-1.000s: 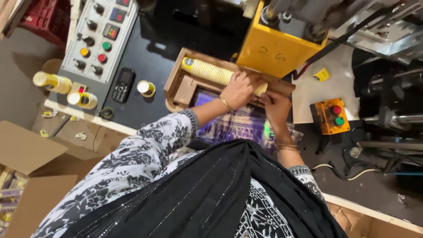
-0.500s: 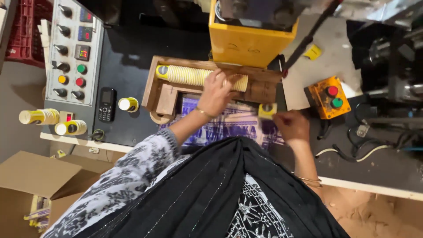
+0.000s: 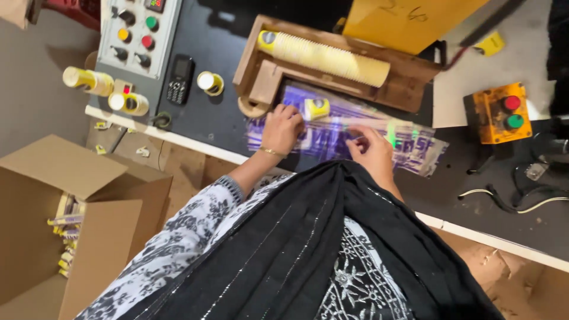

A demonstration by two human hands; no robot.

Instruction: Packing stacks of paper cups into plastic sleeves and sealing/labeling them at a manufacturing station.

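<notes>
A long stack of yellow paper cups [image 3: 326,56] lies on its side in a wooden tray [image 3: 409,89] on the black table. In front of the tray lie clear plastic sleeves with purple print [image 3: 332,133]. My left hand [image 3: 283,127] pinches the left end of a sleeve with closed fingers. My right hand [image 3: 370,151] grips the same sleeve further right, pulling it taut. A single yellow cup [image 3: 316,108] sits inside the sleeve between both hands.
A control panel with coloured buttons [image 3: 137,32], a black phone [image 3: 179,79] and loose yellow cups [image 3: 208,83] sit at left. An orange button box [image 3: 501,112] and cables are at right. An open cardboard box [image 3: 71,219] stands on the floor at lower left.
My left hand left the cup stack in the tray and came down onto the plastic sleeve. My right hand moved left onto the sleeve. The camera tilted closer.
</notes>
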